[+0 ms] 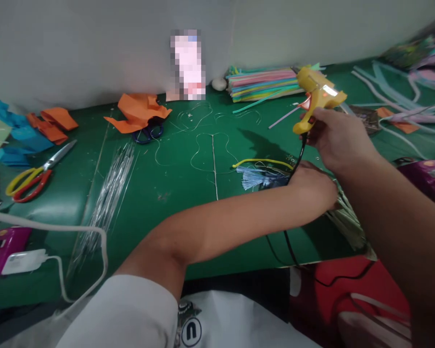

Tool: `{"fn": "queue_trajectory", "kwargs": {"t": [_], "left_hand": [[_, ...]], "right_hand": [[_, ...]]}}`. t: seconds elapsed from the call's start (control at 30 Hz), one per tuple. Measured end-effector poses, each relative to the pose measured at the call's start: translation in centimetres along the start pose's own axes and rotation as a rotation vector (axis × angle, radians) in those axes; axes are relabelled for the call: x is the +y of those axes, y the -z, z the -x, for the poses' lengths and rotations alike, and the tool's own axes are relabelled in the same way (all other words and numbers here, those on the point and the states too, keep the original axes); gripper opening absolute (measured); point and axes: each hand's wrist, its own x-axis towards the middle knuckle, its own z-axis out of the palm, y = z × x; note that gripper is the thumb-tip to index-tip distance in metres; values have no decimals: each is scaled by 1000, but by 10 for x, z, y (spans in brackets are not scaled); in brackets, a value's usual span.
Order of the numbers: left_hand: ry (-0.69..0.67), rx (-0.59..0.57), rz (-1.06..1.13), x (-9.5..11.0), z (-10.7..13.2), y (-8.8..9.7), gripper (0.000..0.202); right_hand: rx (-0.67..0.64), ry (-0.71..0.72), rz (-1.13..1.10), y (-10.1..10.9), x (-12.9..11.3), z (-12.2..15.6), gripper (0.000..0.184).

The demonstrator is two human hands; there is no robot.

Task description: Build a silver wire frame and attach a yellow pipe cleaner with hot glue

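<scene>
My right hand (335, 133) is closed round the handle of a yellow glue gun (317, 89), raised above the table with its nozzle toward the upper left. A black cord (300, 157) hangs from the gun's handle. My left arm crosses in front of me, and my left hand (313, 186) is low at the right, below the glue gun. Its fingers are turned away and hidden. Beside it are a green bundle (346, 217), a blue fringed tassel (252, 178) and a yellow pipe cleaner (263, 161).
On the green table (174, 188) lie scissors (43, 171), silvery wires (112, 188), orange paper (139, 111), a bundle of coloured pipe cleaners (264, 84) and a thin wrapped stem (214, 164). A blurred-out phone-like panel (189, 63) leans on the wall. A white cable (58, 226) runs at left.
</scene>
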Motion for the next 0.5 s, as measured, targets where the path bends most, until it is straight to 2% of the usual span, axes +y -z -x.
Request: {"fn": "queue_trajectory", "kwargs": {"t": [0.07, 0.17, 0.23, 0.3, 0.4, 0.5], "left_hand": [[-117, 62, -48, 2, 23, 4, 31], [-335, 264, -131, 1, 63, 11, 32], [-414, 304, -117, -5, 89, 15, 31], [-475, 334, -120, -15, 109, 17, 30], [-489, 393, -149, -34, 127, 15, 27], [-472, 433, -188, -53, 135, 11, 27]], "right_hand": [[19, -12, 29, 3, 3, -1, 9], [16, -47, 115, 11, 8, -1, 5], [-12, -80, 200, 17, 14, 2, 4], [-48, -110, 295, 23, 22, 4, 5], [-101, -133, 437, 29, 36, 5, 12], [-170, -52, 528, 32, 44, 3, 17]]}}
